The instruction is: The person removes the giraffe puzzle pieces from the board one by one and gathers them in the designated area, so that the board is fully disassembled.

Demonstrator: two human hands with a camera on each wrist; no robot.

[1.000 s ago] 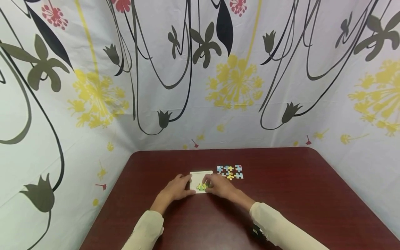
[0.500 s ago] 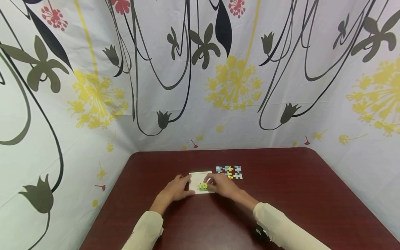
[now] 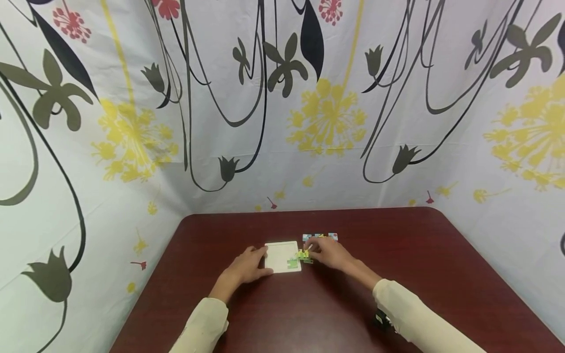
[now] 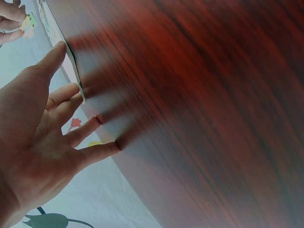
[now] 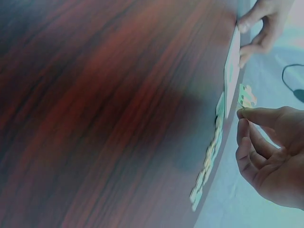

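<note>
In the head view a white puzzle tray (image 3: 277, 255) lies on the table, a pale green area (image 3: 292, 264) near its lower right corner. My left hand (image 3: 245, 265) is at the tray's left side; thumb and fingers are extended and spread, and the thumb and index tips touch its edge. My right hand (image 3: 330, 253) pinches a yellow-green jigsaw piece (image 3: 303, 254) between thumb and fingertips, above the tray's right edge. The right wrist view shows this held piece (image 5: 246, 97) raised off the table. Below it in the head view a bit of green (image 3: 308, 261) shows beside the tray.
Behind my right hand, loose blue and yellow jigsaw pieces (image 3: 320, 237) lie in rows, partly covered by the hand. The dark red wooden table (image 3: 282, 314) ends at a flowered curtain (image 3: 247, 147). A small black object (image 3: 382, 318) shows by the right sleeve.
My right hand has moved right and slightly away with the yellow-green piece, from over the tray to its right edge. It now covers more loose pieces. The left hand stays at the tray.
</note>
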